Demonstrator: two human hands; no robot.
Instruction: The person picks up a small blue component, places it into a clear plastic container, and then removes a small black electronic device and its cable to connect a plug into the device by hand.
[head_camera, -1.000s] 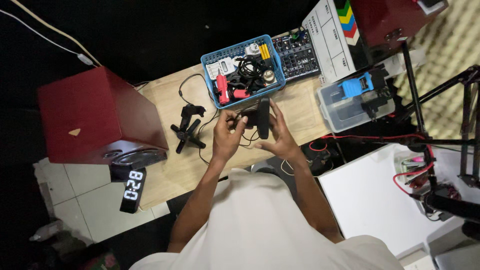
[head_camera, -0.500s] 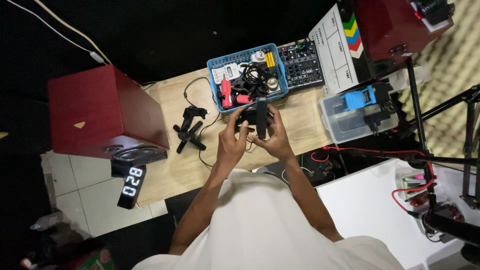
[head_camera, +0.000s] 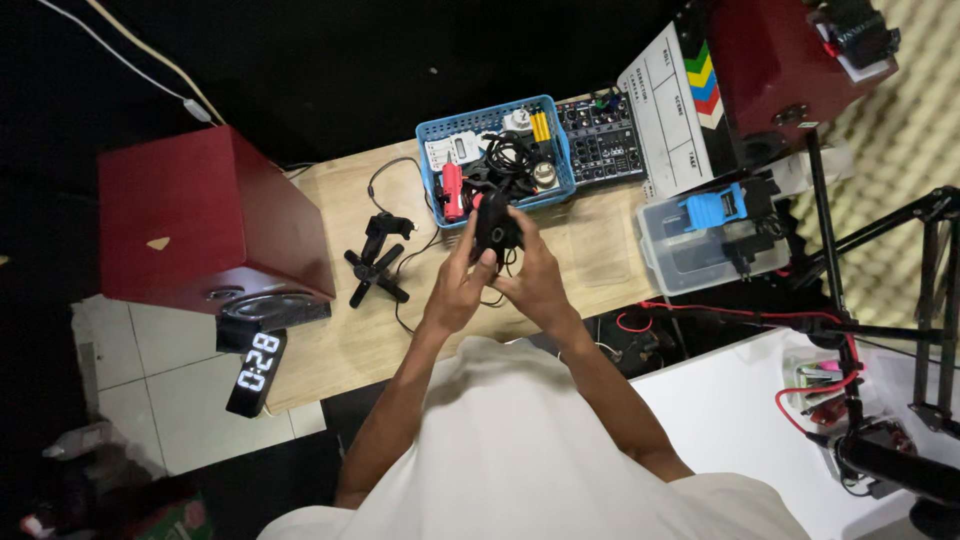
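Above the wooden desk (head_camera: 340, 345), just in front of the blue basket (head_camera: 432, 172), both hands, left hand (head_camera: 462, 285) and right hand (head_camera: 530, 278), pinch a small black device (head_camera: 492, 222) between fingertips; support it evenly and keep its trailing cable (head_camera: 405, 300) slack.

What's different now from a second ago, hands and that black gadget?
Both hands have closed in on the black device. A second ago the right hand was open beside its upright flat panel; now that panel no longer stands out, and the left hand and right hand clasp the device together over the wooden table. The blue basket, small black tripod and digital clock lie as before.
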